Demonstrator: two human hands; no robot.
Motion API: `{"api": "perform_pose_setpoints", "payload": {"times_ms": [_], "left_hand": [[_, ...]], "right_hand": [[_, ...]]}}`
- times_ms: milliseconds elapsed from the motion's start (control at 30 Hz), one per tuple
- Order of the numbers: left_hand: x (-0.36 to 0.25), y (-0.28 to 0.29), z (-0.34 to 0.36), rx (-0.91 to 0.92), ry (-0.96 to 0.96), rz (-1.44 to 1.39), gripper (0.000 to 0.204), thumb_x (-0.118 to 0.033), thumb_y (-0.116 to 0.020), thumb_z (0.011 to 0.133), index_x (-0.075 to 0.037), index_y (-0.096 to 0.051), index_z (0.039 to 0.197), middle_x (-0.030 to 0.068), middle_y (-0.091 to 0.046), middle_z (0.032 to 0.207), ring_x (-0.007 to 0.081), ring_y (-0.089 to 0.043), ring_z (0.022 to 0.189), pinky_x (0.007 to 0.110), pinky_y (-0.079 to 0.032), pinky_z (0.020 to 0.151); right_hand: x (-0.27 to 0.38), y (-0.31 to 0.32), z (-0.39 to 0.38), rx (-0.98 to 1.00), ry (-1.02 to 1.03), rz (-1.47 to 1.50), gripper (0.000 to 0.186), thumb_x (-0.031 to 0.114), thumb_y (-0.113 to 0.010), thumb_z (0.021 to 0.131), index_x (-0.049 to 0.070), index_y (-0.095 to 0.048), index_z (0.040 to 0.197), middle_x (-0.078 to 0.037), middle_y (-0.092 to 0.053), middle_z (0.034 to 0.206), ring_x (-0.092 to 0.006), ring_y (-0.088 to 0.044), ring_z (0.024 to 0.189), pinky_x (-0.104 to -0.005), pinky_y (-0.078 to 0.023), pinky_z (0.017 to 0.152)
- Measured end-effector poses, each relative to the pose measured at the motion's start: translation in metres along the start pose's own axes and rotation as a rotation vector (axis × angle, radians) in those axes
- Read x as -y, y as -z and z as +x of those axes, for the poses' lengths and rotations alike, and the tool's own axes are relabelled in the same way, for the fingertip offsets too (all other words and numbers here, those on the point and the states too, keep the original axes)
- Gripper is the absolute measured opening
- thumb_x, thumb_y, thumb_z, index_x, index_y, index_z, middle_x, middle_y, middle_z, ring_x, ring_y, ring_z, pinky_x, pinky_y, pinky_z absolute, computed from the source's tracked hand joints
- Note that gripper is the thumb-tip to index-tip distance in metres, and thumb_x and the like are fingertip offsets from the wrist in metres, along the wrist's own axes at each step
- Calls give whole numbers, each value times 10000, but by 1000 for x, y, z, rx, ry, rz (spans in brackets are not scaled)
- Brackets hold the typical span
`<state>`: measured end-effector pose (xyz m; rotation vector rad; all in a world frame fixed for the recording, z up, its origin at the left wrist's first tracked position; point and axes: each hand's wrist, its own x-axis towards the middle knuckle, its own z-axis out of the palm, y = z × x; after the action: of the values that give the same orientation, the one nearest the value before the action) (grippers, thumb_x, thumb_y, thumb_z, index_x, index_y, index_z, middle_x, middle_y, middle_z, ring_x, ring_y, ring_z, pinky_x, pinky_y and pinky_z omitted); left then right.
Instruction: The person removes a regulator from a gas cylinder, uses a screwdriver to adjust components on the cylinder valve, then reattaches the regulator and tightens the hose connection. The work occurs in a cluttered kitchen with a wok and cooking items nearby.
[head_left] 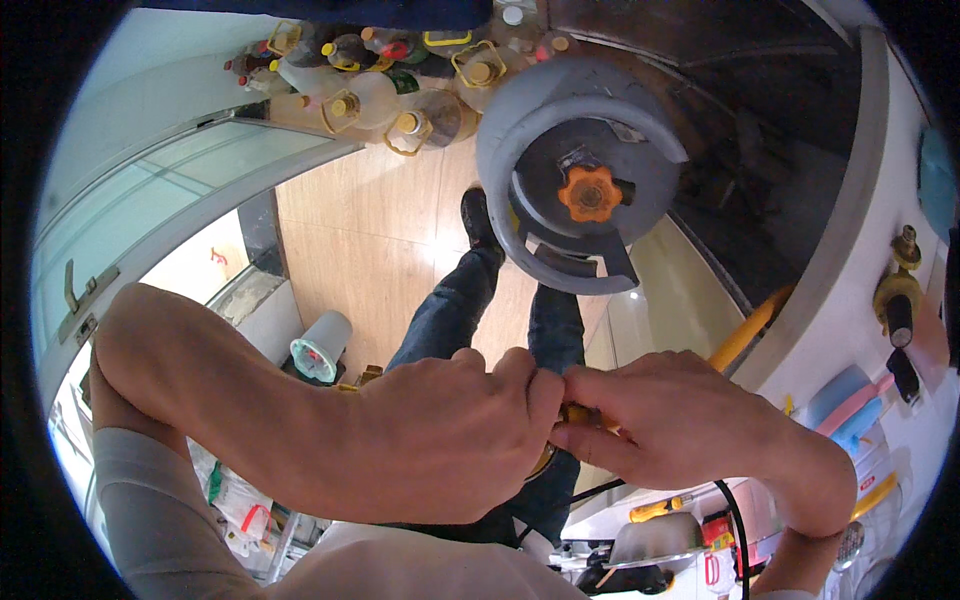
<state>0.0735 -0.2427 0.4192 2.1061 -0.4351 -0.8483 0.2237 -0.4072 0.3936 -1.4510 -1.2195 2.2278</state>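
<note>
looking down past the grey gas cylinder [560,170] with its orange valve knob [590,193] on the wooden floor [370,230], the two hands meet just in front of the person's chest, and a yellow hose [745,335] runs up to the right from where they join. the left hand [440,445] is curled shut and the right hand [680,425] pinches closed against it, both gripping a small yellow fitting [578,413] squeezed between thumbs and fingertips. the fitting is almost wholly hidden, so its long axis cannot be told, and both hands are equally close.
</note>
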Motion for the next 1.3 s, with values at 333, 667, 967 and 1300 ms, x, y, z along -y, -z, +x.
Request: {"api": "perform_pose_setpoints", "payload": {"times_ms": [333,667,967,1300], "left_hand": [[-4,4,-2,3,62,-54,374,-206,-682,887,140,-554,948,177,-600,766,277,-661,580,356,-535,491],[-6,32,-7,355,166,-497,474,-314,-736,891,36,-479,1081,219,-643,975,396,-696,782,442,-588,639],[-18,34,-16,412,170,-756,391,-239,-773,912,13,-578,1139,154,-679,954,316,-696,827,396,-559,703],[6,25,-13,609,139,-1102,498,-343,-740,915,-24,-532,1236,182,-690,986,331,-706,850,417,-560,702]], "right_hand": [[5,-8,-6,-176,8,-78,285,363,-610,951,79,-619,972,-158,-688,728,-382,-700,707,-516,-547,653],[5,-27,-16,-336,249,-66,231,353,-630,906,132,-622,839,-108,-664,640,-322,-682,578,-464,-525,477],[17,-43,-33,-327,356,-83,286,382,-642,935,102,-612,885,-86,-611,591,-285,-611,479,-427,-492,415],[9,-20,-18,136,305,-11,300,399,-586,997,104,-605,944,-102,-648,637,-310,-662,533,-455,-522,454]]}}
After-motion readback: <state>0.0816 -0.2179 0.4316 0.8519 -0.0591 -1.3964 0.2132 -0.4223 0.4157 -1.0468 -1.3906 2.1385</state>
